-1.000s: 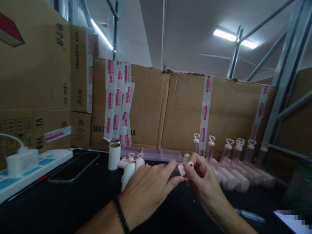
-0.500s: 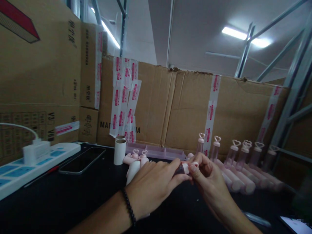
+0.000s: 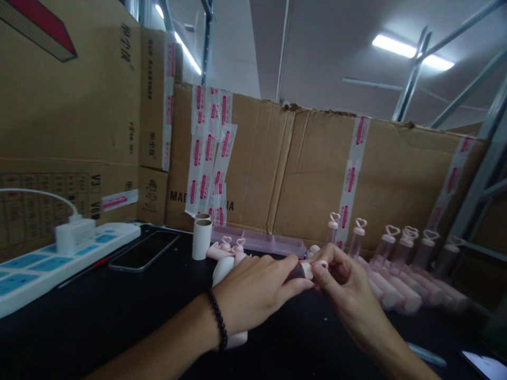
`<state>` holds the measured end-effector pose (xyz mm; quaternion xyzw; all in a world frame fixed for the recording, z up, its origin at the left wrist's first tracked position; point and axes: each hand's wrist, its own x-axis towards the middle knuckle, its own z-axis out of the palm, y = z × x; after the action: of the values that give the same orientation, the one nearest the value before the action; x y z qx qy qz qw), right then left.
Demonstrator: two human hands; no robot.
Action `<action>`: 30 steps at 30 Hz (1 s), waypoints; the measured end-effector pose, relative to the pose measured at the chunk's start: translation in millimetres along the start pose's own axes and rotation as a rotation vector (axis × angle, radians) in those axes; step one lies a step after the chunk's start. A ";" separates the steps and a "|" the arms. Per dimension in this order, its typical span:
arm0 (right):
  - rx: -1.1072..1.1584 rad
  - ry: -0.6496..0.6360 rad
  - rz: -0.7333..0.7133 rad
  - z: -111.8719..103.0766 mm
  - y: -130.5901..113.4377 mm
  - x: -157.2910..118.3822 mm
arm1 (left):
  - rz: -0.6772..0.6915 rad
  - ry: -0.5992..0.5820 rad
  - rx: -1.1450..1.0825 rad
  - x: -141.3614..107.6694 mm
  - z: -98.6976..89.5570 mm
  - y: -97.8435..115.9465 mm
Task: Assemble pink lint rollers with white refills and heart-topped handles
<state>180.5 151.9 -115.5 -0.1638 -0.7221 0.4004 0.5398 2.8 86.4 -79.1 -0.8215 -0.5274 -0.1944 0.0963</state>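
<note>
My left hand (image 3: 263, 287), with a black bead bracelet on its wrist, is closed around a small tube with a dark body and a pale pink end (image 3: 308, 271). The fingertips of my right hand (image 3: 343, 277) pinch the pink heart-shaped loop at that end. A white and pink object (image 3: 224, 270) lies partly hidden beneath my left hand and wrist. Beyond that hand are small pink pieces with heart-shaped tops (image 3: 239, 250). Several clear tubes with heart-shaped tops (image 3: 384, 248) stand to the right, behind pink cylinders (image 3: 404, 295) lying down.
A white power strip (image 3: 114, 232) with a plugged charger (image 3: 75, 236) and a dark phone (image 3: 144, 252) lie at left. White cardboard tubes (image 3: 202, 240) stand near a lilac tray (image 3: 257, 241). Cardboard walls (image 3: 317, 174) close the back. A lit screen (image 3: 485, 367) shows at lower right.
The camera view has shifted, so the scene sits slightly farther right and mostly higher. Both hands keep nearly the same hold on the small tube; more of the pink object shows below my left wrist.
</note>
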 end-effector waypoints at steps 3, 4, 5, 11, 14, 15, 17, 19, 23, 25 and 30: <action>-0.035 -0.007 -0.001 0.9 -2.5 -0.8 | 0.000 -0.007 -0.052 0.2 0.6 -3.0; -0.048 -0.012 0.000 1.1 -3.0 -1.1 | 0.003 -0.016 -0.075 0.3 1.0 -3.9; -0.058 -0.012 0.004 1.4 -3.4 -1.3 | 0.005 -0.026 -0.098 0.6 1.3 -4.6; -0.054 0.063 0.070 5.9 -2.1 2.3 | -0.020 0.005 -0.061 3.0 2.3 -5.2; -0.127 0.098 0.098 8.3 -2.3 4.2 | -0.041 0.024 0.088 4.1 0.6 -1.5; -0.164 0.107 0.094 9.0 -2.5 4.4 | -0.047 0.031 0.132 4.4 -0.2 0.1; -0.229 0.106 0.094 10.3 -2.0 4.2 | -0.050 0.033 0.202 4.6 -1.2 3.1; -0.232 0.092 0.130 11.7 0.4 3.7 | -0.043 0.031 0.260 4.6 -1.2 4.9; -0.121 0.091 0.198 14.5 8.9 3.4 | -0.039 0.039 0.310 3.9 2.3 4.9; -0.071 0.103 0.200 16.2 11.8 3.1 | -0.050 0.029 0.292 3.6 4.5 4.7; -0.030 0.105 0.191 16.8 12.6 3.5 | -0.095 0.083 0.183 5.1 3.2 3.1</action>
<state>161.5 155.5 -124.4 -0.2609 -0.6798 0.4299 0.5338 8.2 90.5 -79.8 -0.7746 -0.5767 -0.1839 0.1833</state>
